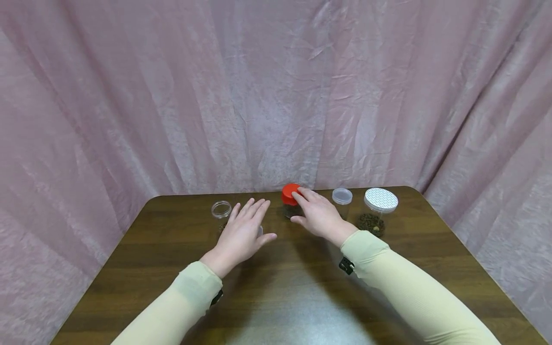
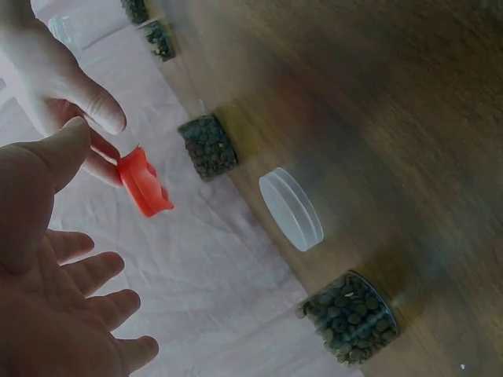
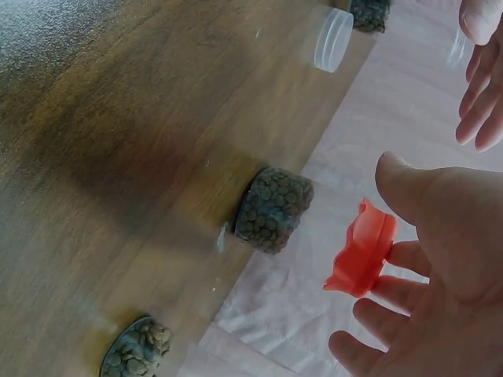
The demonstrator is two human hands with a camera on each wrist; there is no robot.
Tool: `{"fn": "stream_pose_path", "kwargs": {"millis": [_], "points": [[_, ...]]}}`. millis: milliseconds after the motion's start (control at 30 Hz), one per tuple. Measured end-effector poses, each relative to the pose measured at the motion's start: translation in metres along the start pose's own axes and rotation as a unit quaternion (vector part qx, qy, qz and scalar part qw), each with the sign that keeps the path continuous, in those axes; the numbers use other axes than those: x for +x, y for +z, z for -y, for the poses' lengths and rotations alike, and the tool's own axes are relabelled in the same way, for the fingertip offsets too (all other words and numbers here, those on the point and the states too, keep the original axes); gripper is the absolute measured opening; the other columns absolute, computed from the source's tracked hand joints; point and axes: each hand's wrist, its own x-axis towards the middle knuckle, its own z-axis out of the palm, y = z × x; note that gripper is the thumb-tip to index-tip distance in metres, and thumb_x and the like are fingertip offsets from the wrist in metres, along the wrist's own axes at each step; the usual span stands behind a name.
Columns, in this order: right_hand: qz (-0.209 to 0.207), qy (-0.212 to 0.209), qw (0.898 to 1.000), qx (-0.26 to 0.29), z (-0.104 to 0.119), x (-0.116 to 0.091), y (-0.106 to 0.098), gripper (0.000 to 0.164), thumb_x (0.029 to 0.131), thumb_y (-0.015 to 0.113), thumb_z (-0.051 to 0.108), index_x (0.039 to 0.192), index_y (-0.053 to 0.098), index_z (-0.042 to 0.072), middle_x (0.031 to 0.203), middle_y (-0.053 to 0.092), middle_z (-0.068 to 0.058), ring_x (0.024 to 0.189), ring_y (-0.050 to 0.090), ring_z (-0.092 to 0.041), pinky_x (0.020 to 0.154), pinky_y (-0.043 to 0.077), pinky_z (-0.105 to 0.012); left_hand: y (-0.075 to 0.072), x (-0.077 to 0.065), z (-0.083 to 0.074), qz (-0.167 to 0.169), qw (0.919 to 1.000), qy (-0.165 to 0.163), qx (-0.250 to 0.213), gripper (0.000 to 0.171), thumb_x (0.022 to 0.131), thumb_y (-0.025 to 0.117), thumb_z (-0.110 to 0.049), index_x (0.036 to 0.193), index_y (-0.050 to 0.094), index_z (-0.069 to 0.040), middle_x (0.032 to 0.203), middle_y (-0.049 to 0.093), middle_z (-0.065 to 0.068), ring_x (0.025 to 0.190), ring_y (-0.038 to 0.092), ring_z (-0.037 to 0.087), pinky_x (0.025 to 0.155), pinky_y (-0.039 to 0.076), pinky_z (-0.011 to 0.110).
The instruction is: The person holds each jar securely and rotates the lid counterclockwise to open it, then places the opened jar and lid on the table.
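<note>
My right hand [image 1: 316, 213] reaches over the red lid [image 1: 291, 192] of a clear jar, its fingertips right at the lid's edge and the thumb apart. Small brown pellets [image 3: 275, 210] fill the lower part of that jar. With fingers stretched out, my left hand [image 1: 243, 232] hovers over the table's left side and holds nothing. Just beyond it stands a clear jar [image 1: 221, 223] of similar pellets, without a lid and partly hidden by the hand. A white screw lid [image 2: 291, 208] rests on the table between these two jars.
Right of the red-lidded jar stands a jar with a translucent lid [image 1: 342, 195]. Farther right is a wider jar with a white patterned lid [image 1: 381, 198] and pellets inside. The jars line the far edge of the wooden table [image 1: 284, 297], with a pink curtain [image 1: 276, 96] behind.
</note>
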Motion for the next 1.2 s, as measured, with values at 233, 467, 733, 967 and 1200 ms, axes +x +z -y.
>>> {"fn": "stream_pose_path", "kwargs": {"millis": [233,467,733,967,1200], "points": [[0.002,-0.005,1.000,0.008,0.002,0.003,0.000,0.077,0.102,0.082,0.037,0.160,0.052,-0.004,0.166,0.050,-0.022,0.152,0.049,-0.042,0.122,0.042,-0.056,0.002,-0.001,0.001,0.003,1.0000,0.006,-0.005,0.093,0.098,0.085,-0.048,0.169,0.041,-0.006,0.170,0.046,0.017,0.160,0.036,0.042,0.130,0.021,0.065],[-0.009,-0.010,1.000,0.012,0.004,0.006,0.001,0.076,0.101,0.084,0.035,0.158,0.053,-0.004,0.161,0.055,-0.022,0.151,0.050,-0.041,0.119,0.045,-0.057,0.004,-0.003,0.005,0.009,0.9999,0.004,-0.013,0.093,0.098,0.085,-0.047,0.169,0.042,-0.006,0.170,0.046,0.017,0.161,0.036,0.042,0.130,0.021,0.066],[0.011,-0.008,1.000,0.009,0.005,0.015,0.004,0.081,0.101,0.084,0.036,0.162,0.048,-0.003,0.165,0.049,-0.023,0.155,0.044,-0.041,0.122,0.042,-0.054,0.007,-0.006,0.006,0.024,0.9993,-0.001,-0.028,0.092,0.100,0.083,-0.047,0.170,0.039,-0.008,0.172,0.044,0.016,0.162,0.034,0.041,0.130,0.019,0.066],[0.027,-0.002,1.000,0.000,0.004,0.018,0.003,0.079,0.102,0.083,0.035,0.163,0.048,-0.002,0.168,0.048,-0.021,0.156,0.043,-0.041,0.123,0.041,-0.055,0.007,-0.008,0.007,0.027,0.9992,-0.003,-0.030,0.091,0.099,0.085,-0.044,0.170,0.040,-0.008,0.171,0.044,0.016,0.162,0.033,0.041,0.129,0.020,0.067],[0.022,-0.005,1.000,0.019,0.003,0.014,0.003,0.077,0.101,0.084,0.033,0.162,0.050,-0.002,0.165,0.050,-0.020,0.154,0.047,-0.039,0.121,0.043,-0.053,0.010,-0.010,0.005,0.040,0.9988,-0.002,-0.030,0.091,0.100,0.083,-0.046,0.170,0.040,-0.008,0.171,0.044,0.016,0.162,0.033,0.040,0.130,0.020,0.065]]}}
